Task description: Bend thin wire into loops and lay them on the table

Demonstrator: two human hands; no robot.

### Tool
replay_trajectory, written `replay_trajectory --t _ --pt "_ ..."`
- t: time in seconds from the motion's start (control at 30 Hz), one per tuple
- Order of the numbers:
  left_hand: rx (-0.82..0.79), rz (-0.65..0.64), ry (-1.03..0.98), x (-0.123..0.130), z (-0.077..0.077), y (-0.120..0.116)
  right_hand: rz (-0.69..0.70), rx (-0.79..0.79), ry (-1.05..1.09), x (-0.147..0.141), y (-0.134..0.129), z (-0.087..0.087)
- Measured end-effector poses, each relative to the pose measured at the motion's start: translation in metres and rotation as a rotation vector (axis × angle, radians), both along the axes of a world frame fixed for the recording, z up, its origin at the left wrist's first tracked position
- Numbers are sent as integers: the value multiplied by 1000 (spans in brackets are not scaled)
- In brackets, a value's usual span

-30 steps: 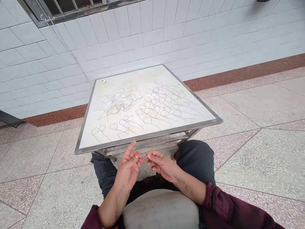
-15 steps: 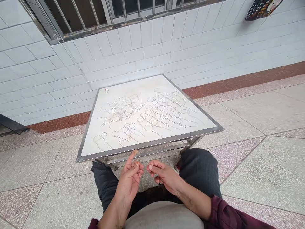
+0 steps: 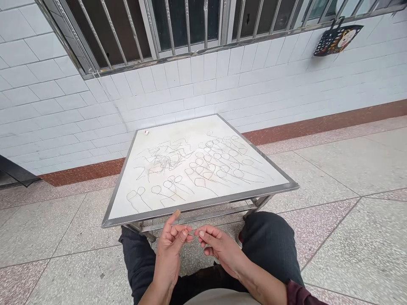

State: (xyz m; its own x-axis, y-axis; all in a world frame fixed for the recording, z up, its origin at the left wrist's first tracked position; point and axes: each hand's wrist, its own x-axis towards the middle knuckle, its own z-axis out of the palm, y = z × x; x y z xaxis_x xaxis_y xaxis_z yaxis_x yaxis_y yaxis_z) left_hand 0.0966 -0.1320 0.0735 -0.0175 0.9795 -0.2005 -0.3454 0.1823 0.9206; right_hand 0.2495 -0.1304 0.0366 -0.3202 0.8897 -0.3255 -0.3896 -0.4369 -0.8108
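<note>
The two hands have come together. A moment ago the left hand (image 3: 168,250) and the right hand (image 3: 219,248) were held apart, their fingertips not meeting. Now they close in on a thin pale strand (image 3: 190,232), probably wire, which spans the small gap between them. The strand is held in the air above the knees, just short of the near rim of the counter (image 3: 203,206). The fingers (image 3: 206,232) of both hands are curled and pinching at the tips, though the strand is too fine to show which tips bear on it. The left index finger stands raised clear of it, with a plaster (image 3: 177,214) on its tip.

The white counter top carries many dark loops and squiggles (image 3: 203,169), wire or drawn lines, I cannot tell which. A small white bit (image 3: 146,132) sits at its far left corner. Beyond are a tiled wall (image 3: 159,97) and a barred window (image 3: 178,29), with a bag (image 3: 337,40) hanging far right. The view has tipped up, showing more window.
</note>
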Motion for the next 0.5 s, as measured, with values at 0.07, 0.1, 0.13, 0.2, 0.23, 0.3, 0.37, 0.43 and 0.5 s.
replay_trajectory --t 0.07,0.1,0.13,0.2,0.23,0.3,0.37,0.43,0.5 --pt "0 17 7 -3 -3 2 25 31 -16 0 1 -2" --pt "-2 23 1 -5 -4 4 31 56 -33 1 1 -3" --pt "-3 33 -11 -6 -4 5 34 86 -59 2 2 -5" --pt "-5 61 -37 -9 -5 8 27 161 -153 4 3 -8" --pt "-5 75 -47 -11 -5 9 12 216 -226 5 3 -9" --pt "-4 97 -58 -14 -6 11 -36 355 -402 8 4 -10" --pt "9 97 -66 -16 -7 12 -82 476 -551 10 4 -10" --pt "18 83 -65 -16 -8 13 -94 501 -611 11 4 -9" --pt "21 53 -55 -16 -8 13 -83 449 -604 10 6 -10"
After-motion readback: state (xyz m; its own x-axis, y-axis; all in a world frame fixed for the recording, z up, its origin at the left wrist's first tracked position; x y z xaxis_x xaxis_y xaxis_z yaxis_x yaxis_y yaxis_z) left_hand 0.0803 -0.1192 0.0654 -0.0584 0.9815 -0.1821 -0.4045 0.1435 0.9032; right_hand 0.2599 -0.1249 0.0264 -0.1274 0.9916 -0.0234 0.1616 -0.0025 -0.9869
